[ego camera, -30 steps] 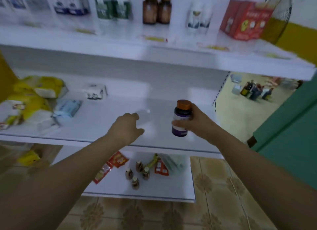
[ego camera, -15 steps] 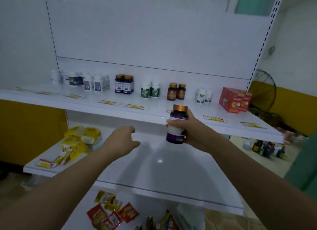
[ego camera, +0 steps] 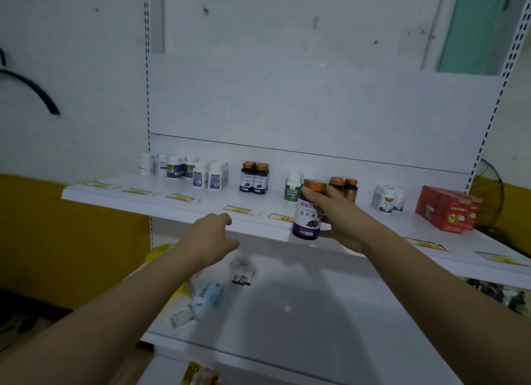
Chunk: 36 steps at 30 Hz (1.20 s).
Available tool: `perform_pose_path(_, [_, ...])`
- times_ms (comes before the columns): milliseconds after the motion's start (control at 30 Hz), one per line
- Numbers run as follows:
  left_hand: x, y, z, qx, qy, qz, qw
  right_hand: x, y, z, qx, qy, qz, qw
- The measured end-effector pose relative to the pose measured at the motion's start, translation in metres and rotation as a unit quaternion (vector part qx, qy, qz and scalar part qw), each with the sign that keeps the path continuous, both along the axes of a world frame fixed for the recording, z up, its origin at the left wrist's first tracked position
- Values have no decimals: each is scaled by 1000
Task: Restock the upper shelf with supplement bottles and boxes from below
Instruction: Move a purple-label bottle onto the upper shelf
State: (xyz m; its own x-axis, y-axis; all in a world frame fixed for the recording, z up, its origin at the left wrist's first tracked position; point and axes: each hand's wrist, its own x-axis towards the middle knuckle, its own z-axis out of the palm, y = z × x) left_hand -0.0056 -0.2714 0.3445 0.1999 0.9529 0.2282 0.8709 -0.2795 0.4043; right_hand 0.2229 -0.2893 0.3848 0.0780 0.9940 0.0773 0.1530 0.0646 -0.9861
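Note:
My right hand (ego camera: 340, 218) grips a purple supplement bottle (ego camera: 308, 215) with an orange cap, held upright at the front edge of the upper shelf (ego camera: 201, 205). Two matching purple bottles (ego camera: 254, 178) stand further back on that shelf, to the left. My left hand (ego camera: 208, 238) hovers just below the shelf's front edge, fingers loosely curled, holding nothing. Also on the upper shelf are white bottles (ego camera: 186, 170), a green-labelled bottle (ego camera: 292, 187), brown bottles (ego camera: 344, 187), white jars (ego camera: 388, 199) and red boxes (ego camera: 446, 209).
The middle shelf (ego camera: 301, 327) below carries a white-blue packet (ego camera: 208, 295), a small box (ego camera: 242, 271) and yellow packs at its left. Yellow price tags (ego camera: 238, 210) line the upper shelf's front. A fan (ego camera: 491, 195) stands at the far right.
My right hand has lifted the purple bottle from the middle shelf's level up to the upper shelf's front edge. My view has tilted upward. The left hand rose slightly and stayed empty.

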Motion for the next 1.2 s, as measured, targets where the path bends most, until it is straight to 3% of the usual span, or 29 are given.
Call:
perform_pose_path(367, [-57,100,21,14,-5,-5,1000,-65,112,19,27,-78,-28,996])
perform_pose_path(800, [-81,263,24,-9,37,8,999,-89,300,-16,-7,-135,-78,988])
perform_pose_path(933, [-89,295,18,-14,31,4,999,-95,328,-20,2,-208,-112,972])
perform_pose_path(1200, [-108,332,12,-2,7,-43,999,-101,355,-21,-4,-270,-176,947])
